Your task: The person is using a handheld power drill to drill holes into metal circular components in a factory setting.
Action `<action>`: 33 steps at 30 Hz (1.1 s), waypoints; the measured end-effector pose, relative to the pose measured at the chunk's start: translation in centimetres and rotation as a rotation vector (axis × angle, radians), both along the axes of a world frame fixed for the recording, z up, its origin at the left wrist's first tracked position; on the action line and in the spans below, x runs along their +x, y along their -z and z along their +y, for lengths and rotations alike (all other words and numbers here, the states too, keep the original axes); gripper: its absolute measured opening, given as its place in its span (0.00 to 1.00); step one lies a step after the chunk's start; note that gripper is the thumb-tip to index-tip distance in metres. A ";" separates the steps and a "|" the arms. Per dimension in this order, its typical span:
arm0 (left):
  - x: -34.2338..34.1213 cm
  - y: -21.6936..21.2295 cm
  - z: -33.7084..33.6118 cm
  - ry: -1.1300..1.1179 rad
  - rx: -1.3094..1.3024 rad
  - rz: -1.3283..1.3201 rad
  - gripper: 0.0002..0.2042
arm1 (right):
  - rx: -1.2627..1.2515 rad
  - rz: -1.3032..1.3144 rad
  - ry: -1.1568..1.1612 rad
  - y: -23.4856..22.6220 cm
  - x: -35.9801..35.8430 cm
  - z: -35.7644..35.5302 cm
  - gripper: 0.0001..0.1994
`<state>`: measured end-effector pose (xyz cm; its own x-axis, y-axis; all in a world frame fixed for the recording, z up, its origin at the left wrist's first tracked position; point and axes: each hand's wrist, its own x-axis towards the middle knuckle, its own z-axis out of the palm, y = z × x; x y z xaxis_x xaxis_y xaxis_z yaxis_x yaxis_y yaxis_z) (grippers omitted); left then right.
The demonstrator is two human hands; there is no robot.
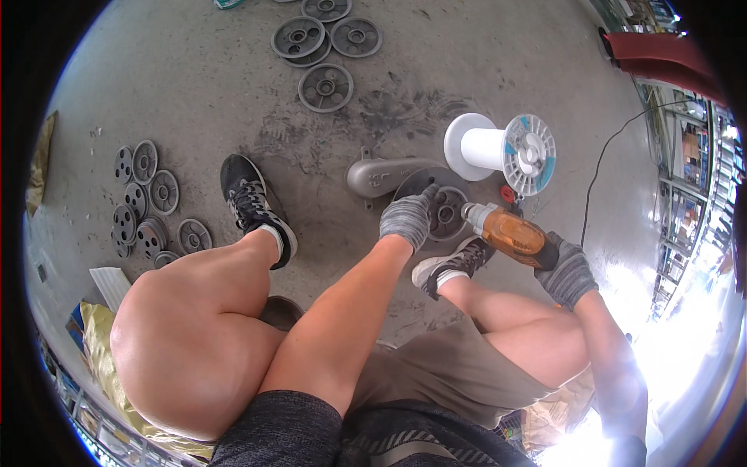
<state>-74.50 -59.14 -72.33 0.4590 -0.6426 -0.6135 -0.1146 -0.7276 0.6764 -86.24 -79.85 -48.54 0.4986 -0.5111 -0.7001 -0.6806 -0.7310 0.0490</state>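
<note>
My right hand, in a grey knit glove, is wrapped round the handle of an orange power drill. The drill's nose points left, close to a grey spoked wheel. This wheel lies by the rounded wide end of a grey metal casting on the floor. My left hand, gloved alike, is at the left edge of the wheel, its fingers drawn together and reaching toward a small dark spot on the casting. Whatever those fingertips hold, if anything, is too small to make out.
A white spool stands beyond the drill, with a small red item beside it. Several grey wheels lie far ahead, and more at the left. My shoes flank the casting. A black cable runs along the right.
</note>
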 end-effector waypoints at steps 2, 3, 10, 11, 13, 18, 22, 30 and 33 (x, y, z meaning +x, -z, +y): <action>0.0 0.0 0.0 -0.001 0.000 0.001 0.29 | 0.000 0.014 0.008 0.1 -0.1 -0.1 0.22; -0.1 0.2 -0.1 -0.001 -0.001 -0.008 0.29 | -0.012 0.019 -0.003 0.0 0.0 -0.1 0.22; -0.2 0.5 0.1 -0.002 0.000 -0.018 0.29 | -0.007 0.002 -0.018 0.2 -0.2 -0.2 0.22; -0.2 0.4 0.0 -0.001 -0.001 -0.017 0.29 | -0.008 0.003 -0.017 0.2 -0.3 -0.2 0.22; -0.2 0.3 -0.1 -0.007 -0.003 -0.017 0.29 | -0.021 0.005 -0.021 0.2 -0.5 -0.3 0.22; 0.0 0.1 0.0 -0.011 0.003 -0.014 0.28 | -0.014 0.001 -0.029 -0.3 0.3 0.5 0.19; -0.1 0.0 0.0 -0.020 -0.012 -0.023 0.27 | -0.014 -0.008 -0.013 0.1 -0.2 -0.1 0.22; 0.1 -0.3 0.0 -0.012 0.003 -0.017 0.27 | -0.024 0.030 -0.031 0.1 -0.1 -0.1 0.22; 0.1 -0.1 0.2 -0.013 0.016 -0.009 0.27 | -0.016 0.025 -0.035 0.3 -0.1 0.0 0.22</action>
